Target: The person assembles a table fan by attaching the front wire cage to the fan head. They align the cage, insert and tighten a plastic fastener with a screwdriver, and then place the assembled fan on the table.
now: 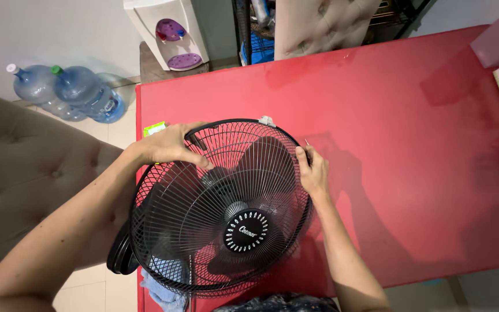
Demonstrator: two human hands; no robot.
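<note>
Red bench (411,144) carries the black fan (220,214) at its left edge. Left hand (171,147) clamps the grille rim, right hand (313,170) pinches it, perhaps holding a clip; a slip could pop the grille loose.

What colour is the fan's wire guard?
Black; the fan guard shows clearly in the head view.

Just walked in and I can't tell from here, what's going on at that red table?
A person has a black electric fan lying on the red table, its wire grille facing up. The left hand grips the grille's upper left rim, and the right hand pinches the rim on the right side. A blue cloth lies under the fan's lower edge. Two water jugs stand on the floor nearby.
</note>
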